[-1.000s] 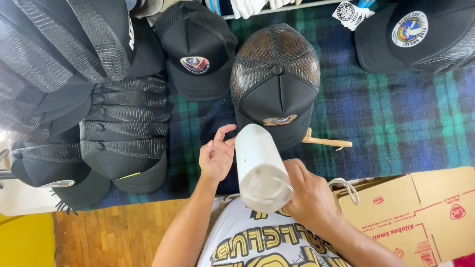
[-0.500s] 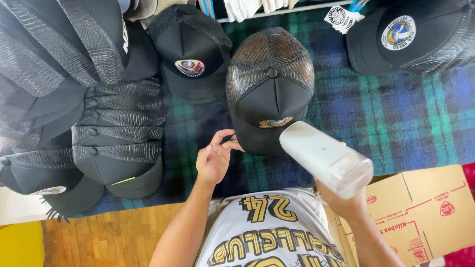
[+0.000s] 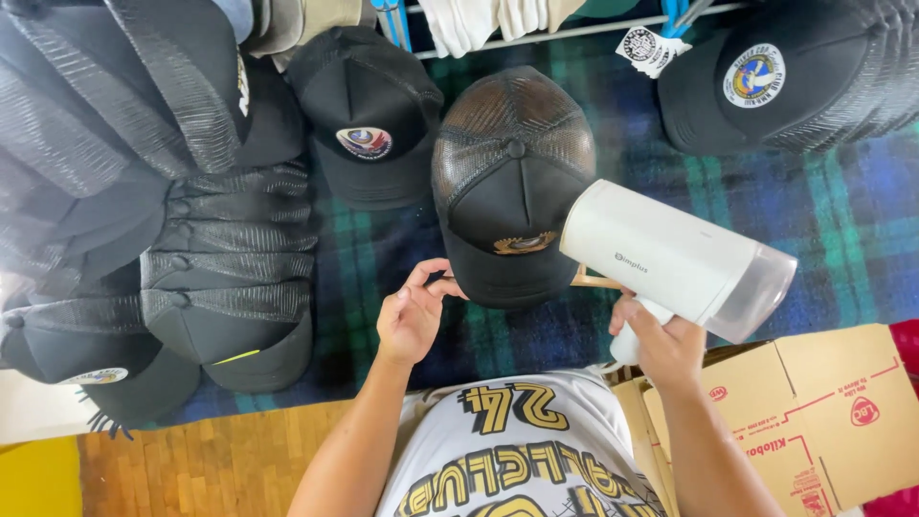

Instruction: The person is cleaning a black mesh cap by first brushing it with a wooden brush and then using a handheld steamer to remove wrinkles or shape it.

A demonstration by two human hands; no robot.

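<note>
Left hand (image 3: 412,316) pinches the black cap (image 3: 512,201) brim; right hand (image 3: 662,343) grips the steamer (image 3: 670,257) beside it.

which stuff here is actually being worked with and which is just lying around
In use:
left hand on the brim of the black mesh cap
right hand holding the white handheld steamer

Lying about:
stacked black caps
cardboard box
cap with round patch

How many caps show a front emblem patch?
4: centre cap by the left hand, upper-middle cap, top-right cap, bottom-left cap. The stacked caps may hide more.
</note>
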